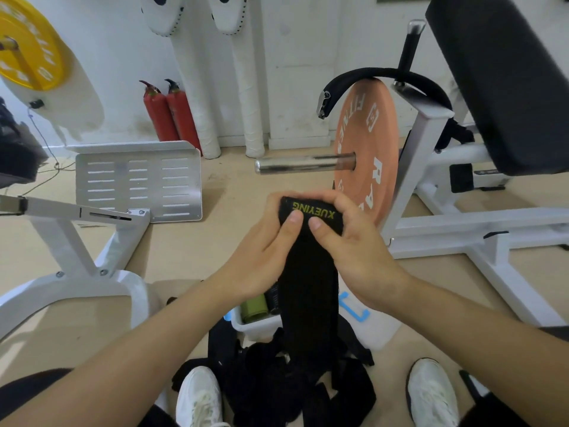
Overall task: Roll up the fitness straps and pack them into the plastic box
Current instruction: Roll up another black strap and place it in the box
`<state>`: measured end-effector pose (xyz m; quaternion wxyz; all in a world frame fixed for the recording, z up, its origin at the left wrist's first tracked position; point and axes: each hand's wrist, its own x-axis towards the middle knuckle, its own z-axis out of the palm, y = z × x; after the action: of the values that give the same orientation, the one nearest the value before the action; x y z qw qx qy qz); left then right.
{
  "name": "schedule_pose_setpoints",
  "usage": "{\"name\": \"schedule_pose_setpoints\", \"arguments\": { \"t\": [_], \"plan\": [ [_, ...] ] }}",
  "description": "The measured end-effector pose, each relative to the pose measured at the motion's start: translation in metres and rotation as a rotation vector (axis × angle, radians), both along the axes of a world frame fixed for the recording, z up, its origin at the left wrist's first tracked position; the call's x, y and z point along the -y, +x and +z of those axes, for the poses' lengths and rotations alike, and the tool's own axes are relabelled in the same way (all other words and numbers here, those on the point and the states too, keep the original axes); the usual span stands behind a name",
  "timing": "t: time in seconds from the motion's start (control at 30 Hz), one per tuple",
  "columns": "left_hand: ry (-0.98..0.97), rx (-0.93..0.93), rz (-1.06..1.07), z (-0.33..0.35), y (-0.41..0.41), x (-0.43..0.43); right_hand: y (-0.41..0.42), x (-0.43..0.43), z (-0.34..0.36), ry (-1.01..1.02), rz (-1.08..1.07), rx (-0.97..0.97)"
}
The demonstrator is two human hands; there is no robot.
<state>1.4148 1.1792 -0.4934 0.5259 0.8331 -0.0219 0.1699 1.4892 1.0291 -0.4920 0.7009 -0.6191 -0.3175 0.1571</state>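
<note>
I judge it early: my left hand and right hand together pinch one long black fabric strap above the white plastic box, with a tangled black strap heap beside it unrolled.

Two hands are in view, the left hand and the right hand, and both pinch one black fitness strap. The heap of straps on the floor is too tangled to count. There is one plastic box, with two rolls visible in it: a green roll and a dark roll. There are two white shoes, the left shoe and the right shoe. There are two weight plates, a yellow plate and an orange plate. Two red fire extinguishers stand together, the left extinguisher and the right extinguisher. There is one slotted metal footplate, one black seat pad and one chrome bar.
</note>
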Motion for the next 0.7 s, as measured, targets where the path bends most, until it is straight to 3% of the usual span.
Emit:
{"name": "schedule_pose_setpoints", "arguments": {
  "t": [0.23,0.4,0.53,0.7],
  "plan": [
    [-0.007,0.054,0.007,0.002,0.000,-0.005,0.011,0.009,0.011,-0.135,0.066,0.139],
    [-0.120,0.081,0.032,0.006,0.000,-0.012,0.024,0.015,0.013,-0.132,0.054,0.105],
    [-0.219,0.077,0.055,0.010,0.000,-0.016,0.029,0.017,0.016,-0.188,0.045,0.243],
    [0.001,0.227,0.141,0.007,0.002,-0.016,0.022,0.013,0.019,-0.161,0.113,0.117]
  ]
}}
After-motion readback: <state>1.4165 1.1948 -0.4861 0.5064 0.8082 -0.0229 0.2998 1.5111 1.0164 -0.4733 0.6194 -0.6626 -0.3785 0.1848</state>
